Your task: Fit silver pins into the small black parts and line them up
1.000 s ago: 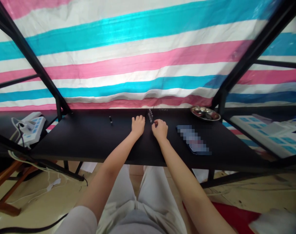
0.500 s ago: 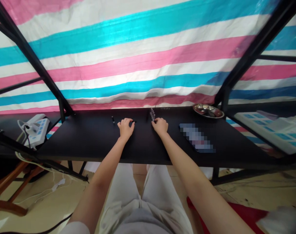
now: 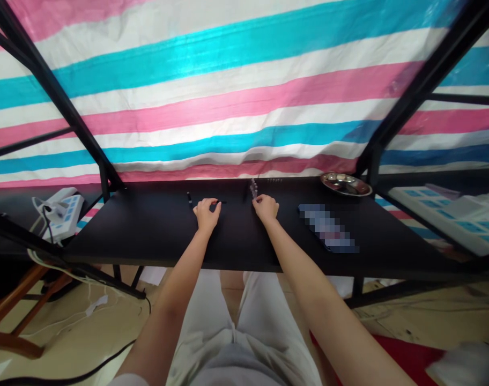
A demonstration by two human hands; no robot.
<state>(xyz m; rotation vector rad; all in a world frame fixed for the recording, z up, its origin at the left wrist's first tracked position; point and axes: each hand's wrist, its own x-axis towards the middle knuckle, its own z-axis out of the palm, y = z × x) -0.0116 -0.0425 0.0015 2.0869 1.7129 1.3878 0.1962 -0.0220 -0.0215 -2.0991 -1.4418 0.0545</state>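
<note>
My left hand [image 3: 206, 215] rests over the black tabletop [image 3: 236, 241], fingers curled and pinched round a thin dark stick [image 3: 223, 202] with a speck of red by the fingertips. Just left of that hand lies a dark pen-like piece [image 3: 189, 198] with a pale band. Closed too, my right hand [image 3: 267, 209] has thumb and finger at the near end of a row of small shiny pieces [image 3: 253, 186]. Whatever is between those fingertips is too small to make out. Behind it, at the table's back edge, is a second row of tiny pieces [image 3: 275, 180].
A round metal dish [image 3: 346, 185] stands at the back right, with a blurred-out flat object [image 3: 328, 228] in front of it. Power strips [image 3: 63, 214] lie on the left. Black metal posts [image 3: 78, 126] flank the table before a striped sheet [image 3: 228, 96].
My left hand has shifted slightly, and more of the red on the stick shows. The pen-like piece beside it appears longer now. My right hand stays at the row of pieces.
</note>
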